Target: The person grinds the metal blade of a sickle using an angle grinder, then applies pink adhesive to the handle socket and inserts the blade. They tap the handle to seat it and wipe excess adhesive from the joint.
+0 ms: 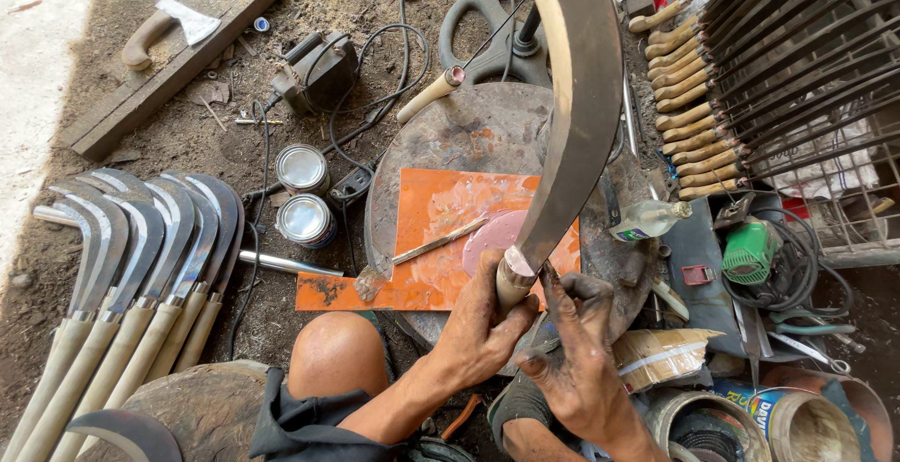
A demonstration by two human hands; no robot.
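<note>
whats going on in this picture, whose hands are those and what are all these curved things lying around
The picture comes from a camera worn on a person's head, looking down at their own two bare hands and a bent knee. There is no machine here.

The left hand grips the wooden handle of a sickle, a tool with a long curved metal blade that rises up toward the camera. The right hand touches the spot where blade meets handle.

Below lies a round metal plate with an orange board on it, smeared with pink paste, plus a thin stick. On the dirt ground at left lies a row of finished sickles, beside two tins. More sickles are stacked at upper right. A glass bottle and a green power tool lie to the right.
</note>
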